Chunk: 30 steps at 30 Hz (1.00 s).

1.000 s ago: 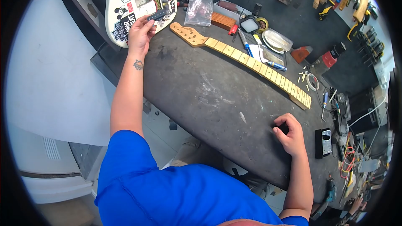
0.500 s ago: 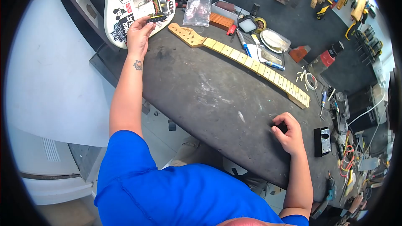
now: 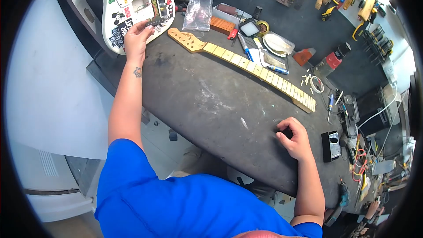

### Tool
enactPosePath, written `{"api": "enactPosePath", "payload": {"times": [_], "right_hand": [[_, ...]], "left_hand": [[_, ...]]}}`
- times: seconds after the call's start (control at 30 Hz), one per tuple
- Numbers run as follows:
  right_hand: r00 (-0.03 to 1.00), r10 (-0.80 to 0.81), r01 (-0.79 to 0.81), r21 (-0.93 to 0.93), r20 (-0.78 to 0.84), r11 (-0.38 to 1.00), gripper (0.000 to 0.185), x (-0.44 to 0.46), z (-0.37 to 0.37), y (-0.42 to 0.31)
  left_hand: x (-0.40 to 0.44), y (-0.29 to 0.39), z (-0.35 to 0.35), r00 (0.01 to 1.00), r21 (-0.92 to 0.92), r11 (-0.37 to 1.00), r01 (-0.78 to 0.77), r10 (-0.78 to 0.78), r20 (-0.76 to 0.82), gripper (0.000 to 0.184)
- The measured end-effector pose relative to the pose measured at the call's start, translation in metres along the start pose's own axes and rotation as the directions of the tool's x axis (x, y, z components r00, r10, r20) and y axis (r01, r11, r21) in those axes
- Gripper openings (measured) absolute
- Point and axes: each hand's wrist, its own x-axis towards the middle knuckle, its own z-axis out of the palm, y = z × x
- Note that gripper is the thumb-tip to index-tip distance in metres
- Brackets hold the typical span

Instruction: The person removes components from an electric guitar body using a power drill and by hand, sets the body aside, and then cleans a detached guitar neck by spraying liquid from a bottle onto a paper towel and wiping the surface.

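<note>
My left hand (image 3: 137, 39) is closed in a pinch on a black guitar pickup (image 3: 156, 20) with a row of small dots along it. Hand and pickup are over the lower part of a white electric guitar body (image 3: 113, 15) covered in stickers; whether the pickup touches it, I cannot tell. An open cavity in the body shows just above my fingers. My right hand (image 3: 296, 139) rests on the dark workbench (image 3: 207, 119), fingers loosely curled and thumb apart, holding nothing visible. Between the hands lies a detached maple guitar neck (image 3: 260, 72), its headstock near the body.
Behind the neck are a clear plastic bag (image 3: 197, 14), a brown block (image 3: 222, 25), a tape roll (image 3: 263, 27) and a white dish (image 3: 277, 44). A black box with a metal face (image 3: 331, 146) stands right of my right hand. Tools and cables crowd the right side.
The whole view has shifted slightly, so things appear further left. The pickup has turned in my left fingers; its yellow stripe no longer shows. My right hand keeps its curled pose.
</note>
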Motion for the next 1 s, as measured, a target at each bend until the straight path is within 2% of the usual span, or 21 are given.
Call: {"api": "enactPosePath", "payload": {"times": [0.07, 0.1, 0.17, 0.2, 0.3, 0.33, 0.43, 0.47, 0.6, 0.73, 0.83, 0.93, 1.0], "right_hand": [[1.0, 0.003, -0.003, 0.009, -0.008, 1.0, 0.022, 0.0, 0.001, 0.003], [1.0, 0.0, 0.0, 0.011, -0.012, 1.0, 0.022, 0.0, 0.001, 0.002], [1.0, -0.004, 0.004, 0.014, -0.017, 1.0, 0.022, -0.001, 0.001, 0.002], [1.0, 0.0, 0.001, 0.011, -0.016, 1.0, 0.022, -0.001, 0.0, 0.001], [1.0, 0.001, -0.001, 0.0, -0.006, 1.0, 0.022, 0.0, -0.001, 0.0], [1.0, -0.001, 0.001, -0.005, -0.002, 1.0, 0.022, 0.0, -0.002, 0.001], [1.0, 0.002, -0.002, -0.004, 0.005, 1.0, 0.021, -0.001, -0.003, -0.001], [1.0, 0.005, -0.005, -0.002, 0.005, 1.0, 0.021, -0.002, -0.003, -0.001], [0.998, -0.057, 0.056, -0.021, -0.003, 0.998, 0.02, -0.002, -0.002, 0.005], [0.998, -0.059, 0.059, -0.028, 0.005, 0.998, 0.02, -0.003, -0.003, 0.006], [0.998, -0.062, 0.062, -0.03, 0.002, 0.998, 0.021, -0.002, -0.003, 0.004], [0.997, -0.076, 0.076, -0.04, 0.001, 0.996, 0.021, -0.003, -0.004, 0.005], [0.997, -0.083, 0.083, -0.045, 0.0, 0.996, 0.021, -0.002, -0.004, 0.005]], "left_hand": [[-0.002, 0.021, 0.011, 0.998, 0.244, 0.969, -0.047, 0.056, -0.03, 0.028], [-0.002, 0.038, 0.02, 0.987, 0.393, 0.91, -0.133, 0.158, -0.032, 0.027], [-0.005, 0.068, 0.035, 0.937, 0.655, 0.705, -0.27, 0.35, 0.009, 0.025], [0.005, 0.07, 0.033, 0.875, 0.744, 0.564, -0.359, 0.481, 0.057, 0.021], [0.029, 0.087, 0.035, 0.822, 0.831, 0.381, -0.406, 0.549, 0.15, 0.024], [0.033, 0.095, 0.037, 0.857, 0.868, 0.331, -0.37, 0.483, 0.181, 0.025], [0.049, 0.088, 0.031, 0.781, 0.905, 0.021, -0.426, 0.514, 0.355, 0.026], [0.051, 0.084, 0.031, 0.817, 0.926, 0.005, -0.378, 0.472, 0.331, 0.025], [0.045, 0.096, 0.033, 0.834, 0.926, -0.265, -0.269, 0.417, 0.362, 0.028], [0.039, 0.103, 0.04, 0.869, 0.94, -0.33, -0.09, 0.434, 0.236, 0.025], [0.044, 0.099, 0.042, 0.834, 0.928, -0.364, -0.076, 0.487, 0.259, 0.02], [0.051, 0.092, 0.036, 0.795, 0.921, -0.362, -0.145, 0.512, 0.326, 0.02], [0.046, 0.093, 0.039, 0.844, 0.915, -0.371, -0.158, 0.431, 0.321, 0.021]]}}
